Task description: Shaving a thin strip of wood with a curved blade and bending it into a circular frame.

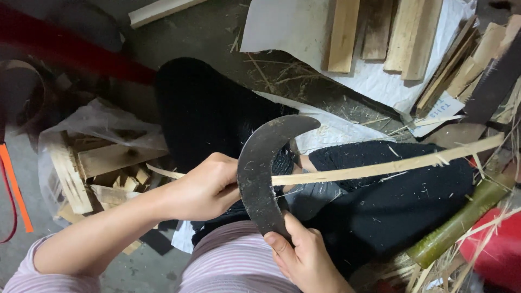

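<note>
My left hand (206, 187) is closed around a long thin bamboo strip (391, 165) that runs from the hand out to the right, over my dark-trousered legs. My right hand (304, 255) grips the lower end of a dark curved sickle blade (259, 173). The blade stands upright, its curve arching up and to the right, and it crosses the strip just beside my left fist. Fine pale shavings speckle the dark trousers under the strip.
A clear plastic bag of small cut wood blocks (97, 163) lies at the left. Several wooden slats (344, 32) rest on a white sheet (293, 27) at the top. A green bamboo stalk (461, 222) and a red object (496, 249) lie at the lower right.
</note>
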